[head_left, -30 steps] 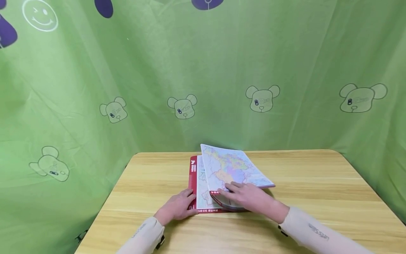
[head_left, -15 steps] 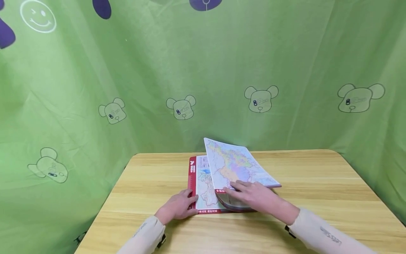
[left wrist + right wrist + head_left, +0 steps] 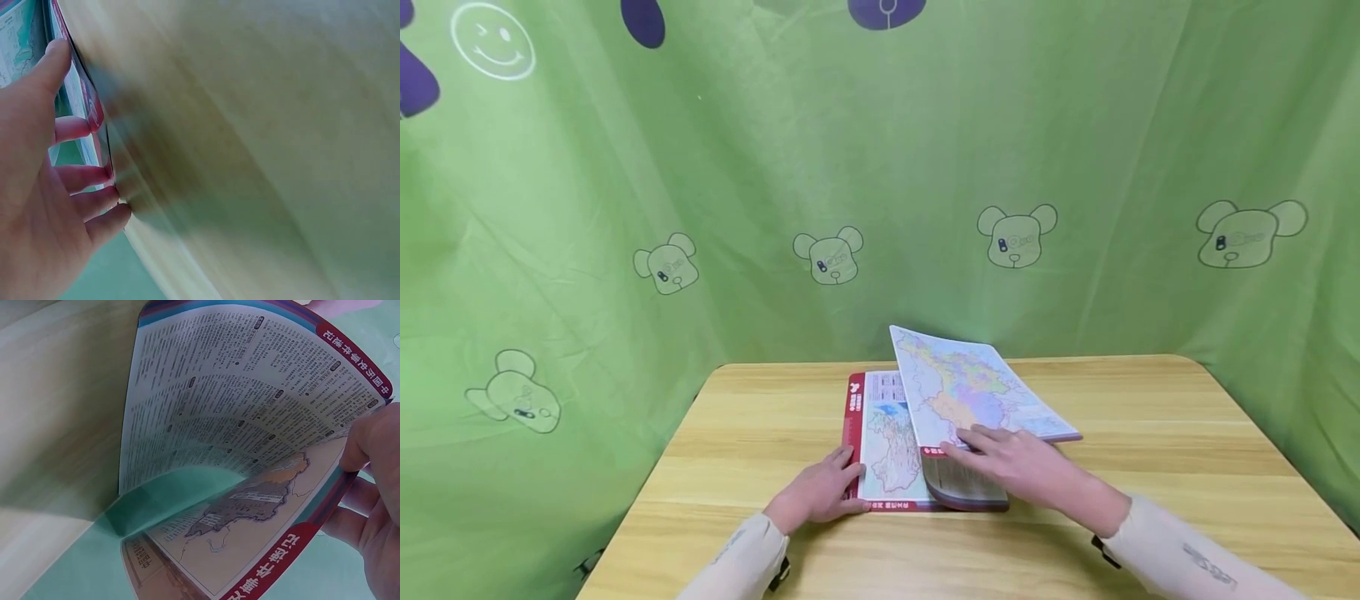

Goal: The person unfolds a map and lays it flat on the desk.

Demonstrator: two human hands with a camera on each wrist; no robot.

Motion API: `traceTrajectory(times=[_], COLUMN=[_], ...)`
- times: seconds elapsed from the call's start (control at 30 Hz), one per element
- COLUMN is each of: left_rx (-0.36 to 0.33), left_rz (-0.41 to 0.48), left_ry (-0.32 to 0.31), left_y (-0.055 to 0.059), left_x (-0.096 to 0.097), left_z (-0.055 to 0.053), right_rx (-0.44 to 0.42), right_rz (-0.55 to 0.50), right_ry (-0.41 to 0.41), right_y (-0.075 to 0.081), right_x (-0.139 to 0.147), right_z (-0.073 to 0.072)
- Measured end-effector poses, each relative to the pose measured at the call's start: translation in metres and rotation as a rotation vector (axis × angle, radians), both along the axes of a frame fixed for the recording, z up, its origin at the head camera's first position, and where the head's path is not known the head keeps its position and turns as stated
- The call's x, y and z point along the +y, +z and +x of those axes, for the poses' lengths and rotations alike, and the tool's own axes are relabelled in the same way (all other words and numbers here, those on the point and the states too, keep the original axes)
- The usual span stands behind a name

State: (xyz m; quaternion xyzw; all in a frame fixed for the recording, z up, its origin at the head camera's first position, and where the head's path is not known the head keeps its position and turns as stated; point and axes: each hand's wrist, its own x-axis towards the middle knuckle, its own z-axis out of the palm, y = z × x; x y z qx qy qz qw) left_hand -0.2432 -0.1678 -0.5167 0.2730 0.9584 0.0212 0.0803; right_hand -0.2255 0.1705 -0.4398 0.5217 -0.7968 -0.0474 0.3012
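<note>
Two flexible, red-edged map sheets show on top of each other. The lower map sheet (image 3: 891,450) lies flat on the table, its left part uncovered. My left hand (image 3: 820,490) rests at its near left corner, fairly straight fingers touching the edge (image 3: 94,109). My right hand (image 3: 1015,462) pinches the near edge of the raised upper map sheet (image 3: 970,392), which tilts up at the far left. Below it a curved sheet with dense print (image 3: 237,381) bends. In the right wrist view, the right thumb and fingers (image 3: 359,506) hold a sheet edge.
The wooden table (image 3: 737,417) has rounded far corners. A green curtain (image 3: 925,167) with bear-head drawings hangs behind it and at both sides.
My right hand has moved to the right, drawing the upper map sheet with it. More of the lower map now shows. The left hand has stayed at the corner.
</note>
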Motion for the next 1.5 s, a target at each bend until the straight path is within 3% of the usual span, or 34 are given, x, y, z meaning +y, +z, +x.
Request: traceTrajectory(times=[1.03, 1.33, 1.5], left_rx=[-0.033, -0.069, -0.076], left_rz=[0.04, 0.061, 0.053], left_ry=[-0.047, 0.003, 0.034], left_y=[0.006, 0.01, 0.006], left_x=[-0.019, -0.027, -0.029], left_z=[-0.003, 0.0, -0.001], right_rx=[-0.016, 0.007, 0.004], right_rz=[-0.073, -0.083, -0.082], right_ry=[-0.033, -0.032, -0.032], right_y=[-0.003, -0.002, -0.002], right_x=[0.031, 0.04, 0.045], right_z=[0.009, 0.009, 0.01])
